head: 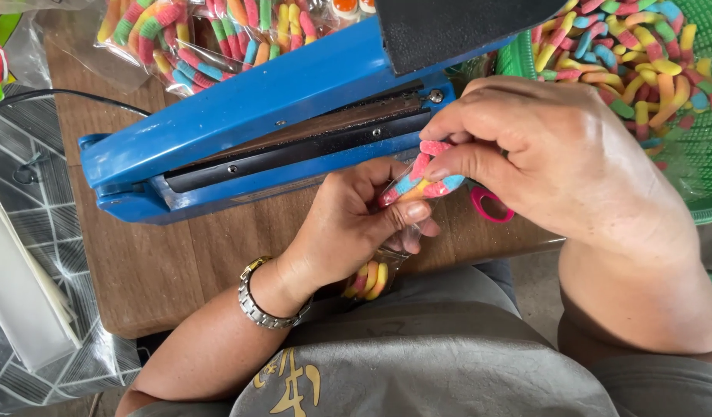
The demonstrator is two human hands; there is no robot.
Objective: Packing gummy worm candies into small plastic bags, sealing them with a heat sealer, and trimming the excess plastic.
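Left hand (356, 220): centre frame, grip pinching a small clear bag (387, 255) at its mouth.
Right hand (541, 154): fingertips pressed on sugared gummy worms (425, 174), feeding them in.
Advice: hold the mouth wide; slide worms in lengthwise.
Behind: blue heat sealer (255, 116) on wooden worktop (163, 262).

Blue heat sealer (248, 116), rainbow-striped gummy worms (418, 181), green basket (700, 166), silver watch (255, 305)

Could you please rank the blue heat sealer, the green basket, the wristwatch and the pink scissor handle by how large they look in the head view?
1. Blue heat sealer, largest.
2. Green basket, only partly in frame.
3. Wristwatch.
4. Pink scissor handle, mostly hidden by the right hand, so its rank against the watch is unsure.
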